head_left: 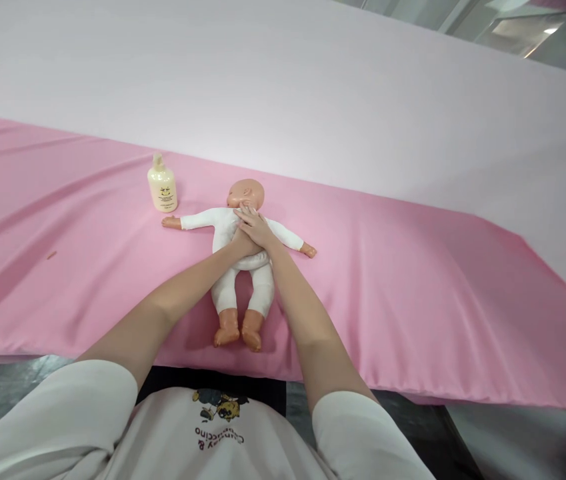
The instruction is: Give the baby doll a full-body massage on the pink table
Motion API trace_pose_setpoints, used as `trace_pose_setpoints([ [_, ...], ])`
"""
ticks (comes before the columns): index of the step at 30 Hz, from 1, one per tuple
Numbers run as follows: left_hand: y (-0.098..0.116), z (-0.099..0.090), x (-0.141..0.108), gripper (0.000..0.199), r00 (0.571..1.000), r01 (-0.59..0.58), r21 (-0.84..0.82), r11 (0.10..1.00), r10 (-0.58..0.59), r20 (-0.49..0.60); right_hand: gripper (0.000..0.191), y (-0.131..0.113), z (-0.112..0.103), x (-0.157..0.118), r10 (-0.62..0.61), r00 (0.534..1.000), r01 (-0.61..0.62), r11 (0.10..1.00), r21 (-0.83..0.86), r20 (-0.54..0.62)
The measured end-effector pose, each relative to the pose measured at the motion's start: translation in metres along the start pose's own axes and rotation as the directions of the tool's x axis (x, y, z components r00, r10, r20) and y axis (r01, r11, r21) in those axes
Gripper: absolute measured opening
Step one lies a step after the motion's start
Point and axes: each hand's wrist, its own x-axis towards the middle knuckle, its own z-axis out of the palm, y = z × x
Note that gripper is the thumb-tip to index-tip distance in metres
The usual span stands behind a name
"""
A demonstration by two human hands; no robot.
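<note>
A baby doll (223, 230) with a bare head and a white cloth body lies on its back, arms spread wide and feet towards me. Its head is turned to the left. My left hand (245, 245) rests on the doll's chest and belly, partly covered by my right hand. On top of it, my right hand (257, 230) lies flat with its fingers stretched towards the doll's neck. Neither hand grips anything. Both my arms reach straight forward, one on each side of the doll's legs.
A cream lotion bottle (163, 190) stands upright beyond the doll's left-side hand. The pink cloth (393, 287) covers the table, with folds and a front edge close to my body. A small brownish strip (51, 255) lies on the left. Behind rises a white wall panel (263, 87).
</note>
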Motion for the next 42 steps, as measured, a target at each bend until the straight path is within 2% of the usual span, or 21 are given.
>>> trace_pose_setpoints([
  [2,-0.014,-0.008,-0.025,0.049,0.999,-0.020,0.019,1.000,0.019,0.048,0.060,0.008,-0.004,-0.006,-0.064,0.997,0.063,0.998,0.026,0.042],
  [6,-0.031,-0.017,-0.063,0.050,0.993,-0.079,0.117,0.990,0.067,0.102,0.064,0.023,-0.003,-0.021,-0.136,0.991,0.136,0.990,0.029,-0.010],
  [11,-0.037,-0.029,-0.081,0.054,0.985,-0.027,0.232,0.972,-0.014,0.175,0.070,0.036,0.006,-0.045,-0.096,0.995,0.096,0.993,0.068,-0.008],
  [15,-0.051,-0.039,-0.088,0.060,0.990,0.093,0.254,0.963,-0.117,0.082,0.083,0.039,0.005,-0.077,-0.061,0.997,0.055,0.990,0.133,0.045],
  [18,-0.056,-0.049,-0.083,0.061,0.984,0.144,0.250,0.957,-0.166,0.070,0.082,0.029,-0.007,-0.100,-0.072,0.992,0.060,0.991,0.116,0.104],
  [20,-0.053,-0.056,-0.070,0.061,0.981,0.157,0.245,0.957,-0.180,0.075,0.074,0.014,-0.017,-0.108,-0.127,0.979,0.116,0.991,0.072,0.162],
  [21,-0.050,-0.059,-0.061,0.061,0.983,0.148,0.234,0.961,-0.168,0.068,0.069,0.005,-0.020,-0.109,-0.168,0.968,0.161,0.986,0.052,0.187],
  [23,-0.044,-0.064,-0.039,0.059,0.995,0.060,0.196,0.979,-0.073,0.061,0.059,-0.015,-0.022,-0.106,-0.256,0.942,0.258,0.966,0.018,0.217],
  [26,-0.040,-0.061,-0.012,0.057,0.989,-0.124,0.177,0.976,0.107,0.102,0.050,-0.041,-0.007,-0.093,-0.390,0.901,0.404,0.914,-0.040,0.190],
  [29,-0.050,-0.048,-0.005,0.057,0.984,-0.132,0.256,0.958,0.095,0.154,0.047,-0.050,0.014,-0.087,-0.388,0.908,0.410,0.902,-0.139,0.156],
  [32,-0.068,-0.042,-0.016,0.059,0.983,-0.122,0.307,0.944,0.071,0.171,0.049,-0.040,0.021,-0.092,-0.393,0.904,0.412,0.907,-0.091,0.169],
  [36,-0.090,-0.050,-0.041,0.062,0.981,-0.114,0.287,0.951,0.062,0.185,0.056,-0.007,0.009,-0.104,-0.388,0.916,0.379,0.920,0.100,0.103],
  [39,-0.105,-0.055,-0.057,0.064,0.982,-0.077,0.215,0.974,0.037,0.183,0.066,0.019,0.003,-0.107,-0.272,0.961,0.263,0.953,0.150,0.041],
  [42,-0.118,-0.052,-0.066,0.068,0.987,-0.029,0.175,0.984,0.000,0.161,0.077,0.037,0.003,-0.100,-0.119,0.993,0.115,0.985,0.130,0.025],
])
